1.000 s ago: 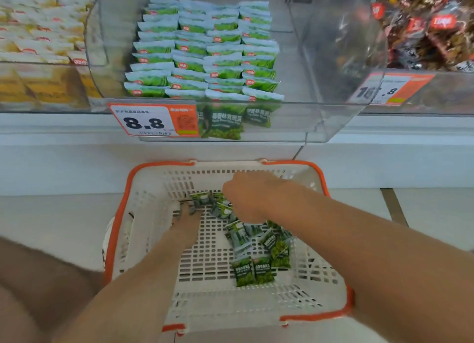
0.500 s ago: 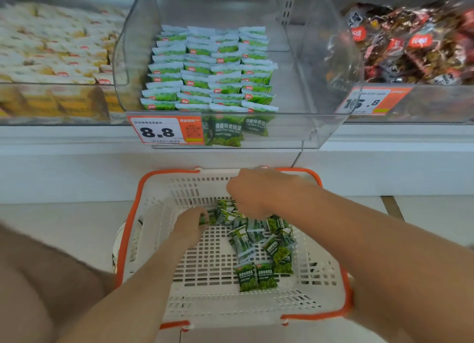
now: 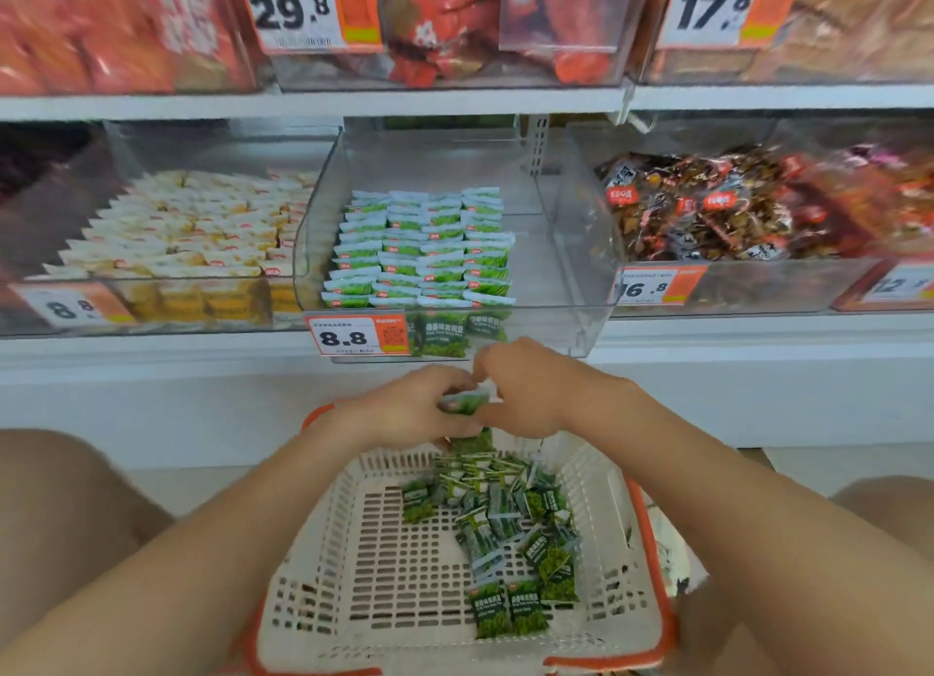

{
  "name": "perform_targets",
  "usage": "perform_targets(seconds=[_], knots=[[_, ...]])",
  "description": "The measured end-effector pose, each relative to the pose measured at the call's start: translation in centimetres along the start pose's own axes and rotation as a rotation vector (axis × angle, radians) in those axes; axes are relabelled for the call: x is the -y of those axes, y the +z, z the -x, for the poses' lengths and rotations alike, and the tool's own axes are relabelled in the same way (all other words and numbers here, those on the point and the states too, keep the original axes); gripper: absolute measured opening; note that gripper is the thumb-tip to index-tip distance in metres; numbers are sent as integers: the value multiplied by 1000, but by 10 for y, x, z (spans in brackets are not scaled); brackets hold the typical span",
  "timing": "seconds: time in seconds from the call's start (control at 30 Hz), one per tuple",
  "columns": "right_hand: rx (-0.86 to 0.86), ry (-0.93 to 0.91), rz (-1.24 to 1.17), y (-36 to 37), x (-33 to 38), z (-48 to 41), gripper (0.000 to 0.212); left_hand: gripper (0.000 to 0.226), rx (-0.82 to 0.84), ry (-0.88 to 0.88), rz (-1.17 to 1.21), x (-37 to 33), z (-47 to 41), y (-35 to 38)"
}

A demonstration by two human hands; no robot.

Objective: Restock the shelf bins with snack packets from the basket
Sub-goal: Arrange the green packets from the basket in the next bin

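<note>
- The white shelving (image 3: 303,104) fills the upper half of the view; its top tier holds blurred red and brown bags behind price cards
- On the lower tier, the left bin (image 3: 151,296) carries rows of pale yellow packets, and the right bin (image 3: 733,286) holds a heap of dark red-brown packets
- Between them stands the clear middle bin (image 3: 571,271), with green and white snack packets (image 3: 419,251) in neat overlapping rows on its left side and bare floor on its right side
- The white basket (image 3: 354,599) with an orange rim sits on the floor below that bin, between the person's knees
- Loose green packets (image 3: 505,524) lie scattered over the far and right parts of the basket floor
- The left hand (image 3: 409,407) and right hand (image 3: 530,392) meet above the basket's far rim, just below the bin front, both with fingers curled
- Together they grasp a small bunch of green packets (image 3: 465,403), pinched between the two hands; one more hangs under the left hand
- An orange and white 8.8 price tag (image 3: 354,337) is fixed on the front of the middle bin
</note>
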State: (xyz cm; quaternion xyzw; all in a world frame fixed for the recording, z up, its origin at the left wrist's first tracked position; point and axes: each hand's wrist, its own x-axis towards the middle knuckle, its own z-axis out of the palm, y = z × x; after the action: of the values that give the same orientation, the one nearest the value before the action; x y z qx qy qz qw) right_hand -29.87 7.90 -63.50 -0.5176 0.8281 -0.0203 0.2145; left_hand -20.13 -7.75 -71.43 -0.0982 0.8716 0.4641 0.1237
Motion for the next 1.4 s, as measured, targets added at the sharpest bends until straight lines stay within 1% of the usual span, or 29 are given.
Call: perform_targets(seconds=[0.07, 0.1, 0.17, 0.2, 0.23, 0.3, 0.37, 0.4, 0.5, 0.53, 0.6, 0.67, 0.7, 0.77, 0.8, 0.87, 1.0, 1.07, 1.13, 1.2, 1.27, 1.33, 1.4], knots=[[-91, 24, -98, -12, 5, 8, 44, 29, -13, 48, -23, -25, 11, -14], [-134, 43, -159, -18, 7, 12, 44, 25, -32, 70, -84, -37, 17, -21], [-213, 74, -266, -28, 10, 18, 37, 27, -78, 102, -205, -56, 29, -32], [-252, 83, -310, -31, 10, 20, 31, 29, -96, 106, -200, -63, 35, -37], [-293, 89, -348, -36, 10, 23, 25, 31, -110, 109, -152, -69, 39, -42], [-365, 121, -392, -43, 8, 26, 21, 44, -180, 129, -47, -77, 43, -48], [-427, 157, -423, -49, 4, 26, 23, 57, -309, 131, 32, -83, 44, -54], [-448, 164, -459, -51, 3, 24, 26, 60, -356, 130, 67, -84, 43, -57], [-464, 153, -570, -54, 0, 21, 35, 63, -409, 137, 138, -87, 39, -59], [-461, 138, -559, -54, -1, 20, 36, 62, -419, 139, 139, -88, 38, -60], [-482, 111, -485, -57, -6, 16, 31, 61, -461, 150, 124, -88, 35, -61], [-578, 108, -442, -64, -12, 12, 21, 60, -522, 149, 76, -88, 31, -66], [-650, 118, -439, -68, -15, 10, 17, 60, -547, 146, 7, -86, 30, -70], [-762, 139, -442, -75, -22, 6, 17, 58, -549, 134, -198, -85, 29, -75], [-777, 141, -420, -76, -26, 3, 20, 56, -527, 124, -288, -84, 29, -77], [-700, 128, -347, -76, -31, -6, 23, 53, -475, 93, -425, -82, 26, -80], [-401, 100, -259, -73, -27, -25, 32, 48, -383, 44, -576, -79, 18, -82], [-280, 115, -214, -73, -25, -31, 27, 48, -343, 25, -626, -79, 14, -83], [-214, 171, -223, -73, -25, -36, 27, 47, -335, 13, -669, -80, 12, -84], [-208, 233, -257, -76, -29, -41, 37, 46, -334, 4, -686, -80, 11, -85], [-192, 315, -331, -78, -34, -46, 41, 44, -335, 5, -685, -80, 10, -86], [-120, 387, -393, -81, -34, -46, 37, 43, -335, 16, -669, -78, 10, -85], [-31, 417, -373, -83, -32, -47, 38, 43, -333, 24, -655, -77, 10, -84]])
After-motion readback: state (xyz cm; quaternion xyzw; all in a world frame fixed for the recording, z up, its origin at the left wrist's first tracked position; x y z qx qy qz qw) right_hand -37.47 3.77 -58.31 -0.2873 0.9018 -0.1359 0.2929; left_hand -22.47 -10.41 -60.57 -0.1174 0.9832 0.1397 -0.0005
